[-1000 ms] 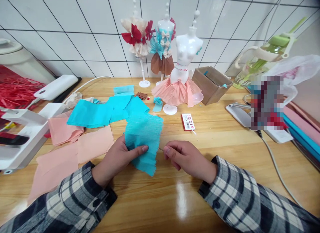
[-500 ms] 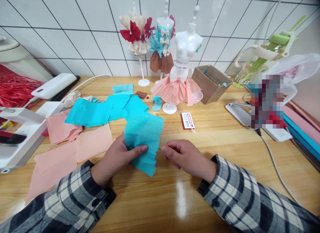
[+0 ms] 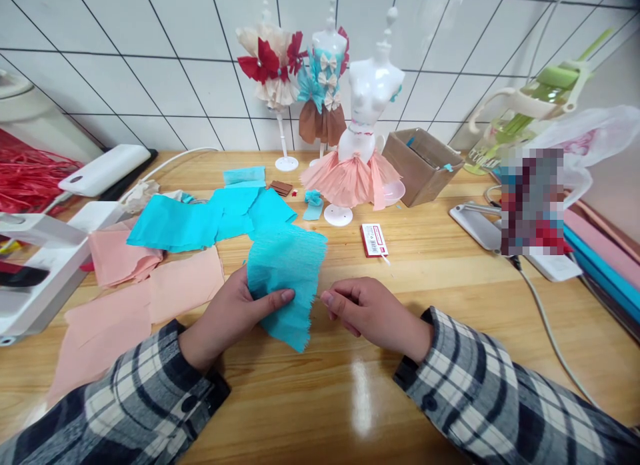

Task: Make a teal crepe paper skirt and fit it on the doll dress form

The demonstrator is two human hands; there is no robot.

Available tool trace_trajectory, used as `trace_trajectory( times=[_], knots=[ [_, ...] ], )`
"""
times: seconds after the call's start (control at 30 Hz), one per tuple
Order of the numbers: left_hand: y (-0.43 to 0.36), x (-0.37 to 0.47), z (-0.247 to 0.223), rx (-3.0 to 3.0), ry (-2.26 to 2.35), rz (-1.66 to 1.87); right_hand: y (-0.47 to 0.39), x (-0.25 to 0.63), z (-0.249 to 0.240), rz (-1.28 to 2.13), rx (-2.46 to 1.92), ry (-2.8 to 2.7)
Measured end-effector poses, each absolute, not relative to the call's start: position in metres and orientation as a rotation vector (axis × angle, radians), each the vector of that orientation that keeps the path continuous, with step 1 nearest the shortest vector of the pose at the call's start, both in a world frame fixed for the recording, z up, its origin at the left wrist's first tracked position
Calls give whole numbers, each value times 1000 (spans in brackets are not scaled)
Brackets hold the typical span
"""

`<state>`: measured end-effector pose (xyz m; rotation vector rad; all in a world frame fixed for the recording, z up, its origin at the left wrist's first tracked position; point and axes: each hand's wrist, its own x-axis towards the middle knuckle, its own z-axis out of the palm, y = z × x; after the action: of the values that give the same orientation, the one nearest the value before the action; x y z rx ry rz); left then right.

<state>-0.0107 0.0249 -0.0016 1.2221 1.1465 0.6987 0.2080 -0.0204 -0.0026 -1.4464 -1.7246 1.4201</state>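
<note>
My left hand grips a turquoise crepe paper piece, thumb on its front and fingers behind it. The paper stands up off the table, with a frayed, jagged right edge. Beside that edge, a small gap away, my right hand is closed with thumb and forefinger pinched together. Whatever sits in the pinch is too small to make out. Behind the held piece lie more turquoise paper pieces. Pale pink paper sheets are spread to the left of my left hand.
A white mannequin in a pink paper skirt stands behind, with two dressed mannequins farther back. A red and white small box lies before it. There is a cardboard box at the back and a white phone stand at right.
Both hands and the held paper keep nearly the same pose. The whole view has shifted very slightly.
</note>
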Motion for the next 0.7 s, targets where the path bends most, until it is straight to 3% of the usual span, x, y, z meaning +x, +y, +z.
trace_trajectory(
  times=[0.7],
  knots=[
    [25, -12, -2, 1259, 1157, 659, -20, 210, -1, 1485, -1450, -1718]
  ],
)
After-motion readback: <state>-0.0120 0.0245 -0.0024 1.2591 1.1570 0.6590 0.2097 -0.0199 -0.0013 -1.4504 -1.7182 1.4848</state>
